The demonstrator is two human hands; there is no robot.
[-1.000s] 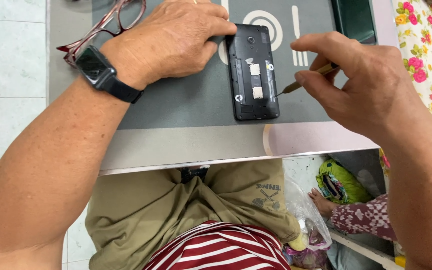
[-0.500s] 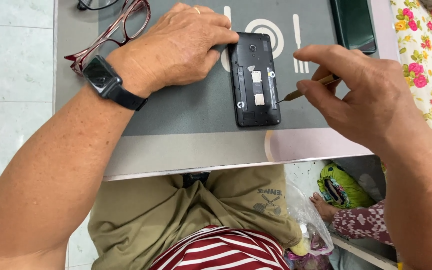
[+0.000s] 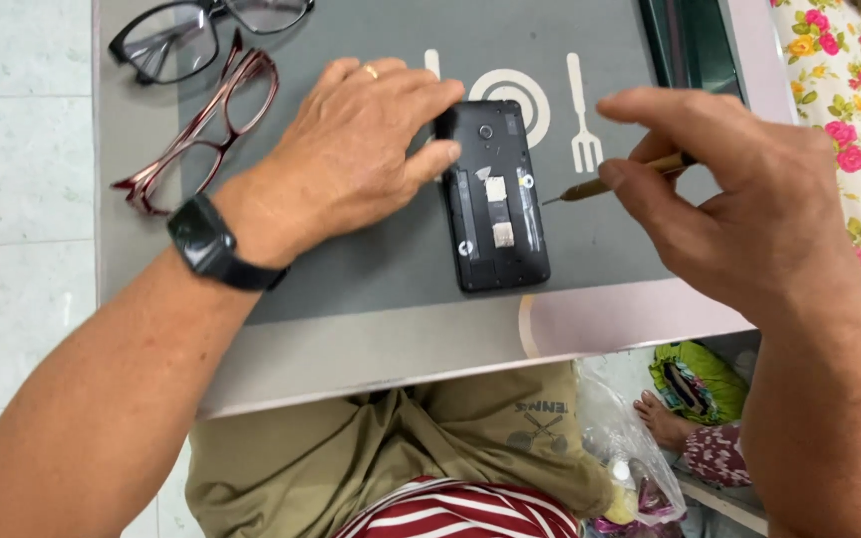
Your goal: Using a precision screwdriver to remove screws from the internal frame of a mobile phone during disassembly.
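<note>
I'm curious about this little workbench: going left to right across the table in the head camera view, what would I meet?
Red-framed glasses → left hand, resting on the phone's left edge → opened black phone → thin pointed tool → right hand holding that tool → flowered cloth.

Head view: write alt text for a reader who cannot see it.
A left hand steadies a black phone, back cover off, on a grey mat, while the right hand holds a thin pointed tool beside it. Two pairs of glasses lie to the left.
</note>
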